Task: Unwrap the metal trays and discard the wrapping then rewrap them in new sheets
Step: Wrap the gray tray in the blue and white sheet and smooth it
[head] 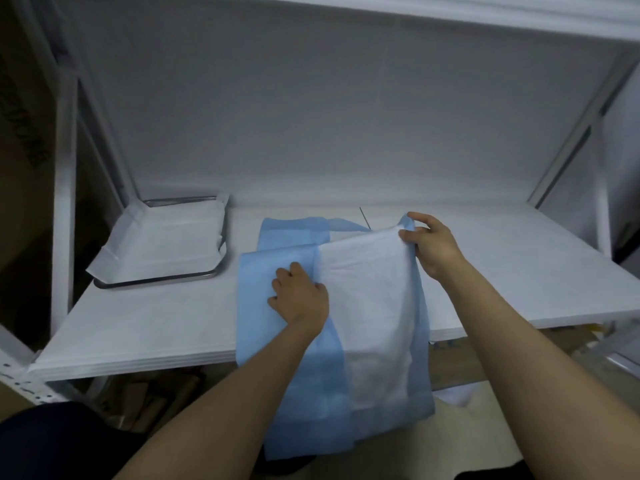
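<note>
A metal tray [162,281] sits at the back left of the white shelf, with a folded white sheet [166,244] lying in it and draped over its edges. A blue and white wrapping sheet [367,306] is draped over the shelf's front edge and hangs down below it. My left hand [299,296] grips the sheet where blue meets white, fingers curled into the fabric. My right hand [431,247] pinches the sheet's far right corner and holds it lifted off the shelf.
The white shelf board [145,323] stretches left and right, framed by white metal uprights [64,188]. A thin dark stick [364,218] lies behind the sheet. Cardboard boxes [149,400] sit under the shelf. An upper shelf [485,12] hangs overhead.
</note>
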